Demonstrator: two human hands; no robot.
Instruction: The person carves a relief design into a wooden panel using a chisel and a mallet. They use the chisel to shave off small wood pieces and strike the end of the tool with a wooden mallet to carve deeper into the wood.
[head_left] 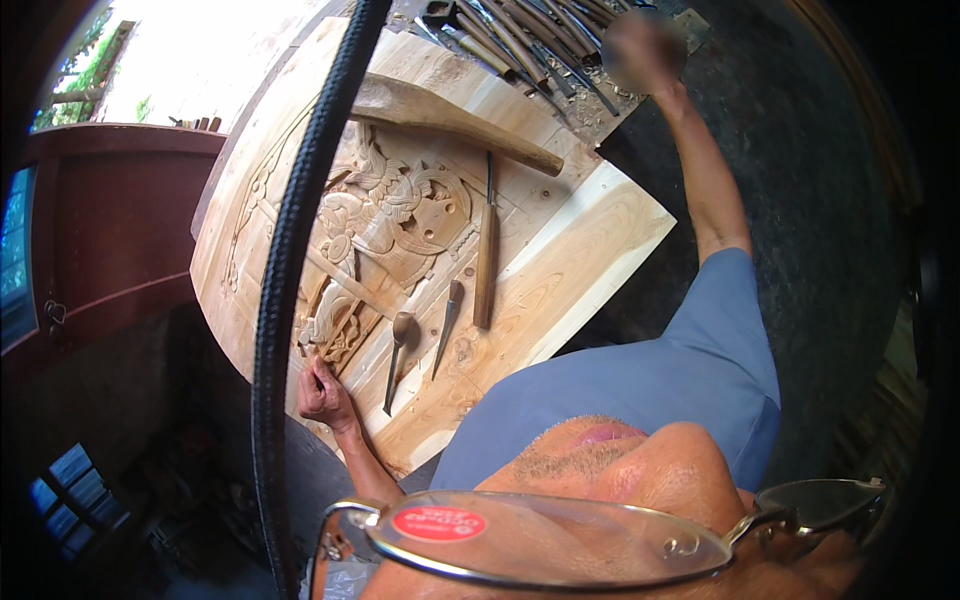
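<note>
My left hand [325,396] rests with curled fingers at the near left edge of a pale wooden panel [560,270]. Whatever those fingers may hold cannot be made out. Beside them begins a relief carving [400,215] with scrolls and deep hollows. My right hand [645,55] reaches out at the far right, next to a row of carving tools [530,40]; it is blurred, so its fingers do not show. A wooden mallet [460,122] lies across the panel's far side. Three handled tools lie on it too: a long chisel [486,255], a short one [448,325] and a round-knobbed one [398,355].
Wood chips [605,115] litter the surface under the tool row. A dark red wooden door [130,220] stands at the left. A black braided cord [300,240] crosses the view from top to bottom, hiding part of the panel.
</note>
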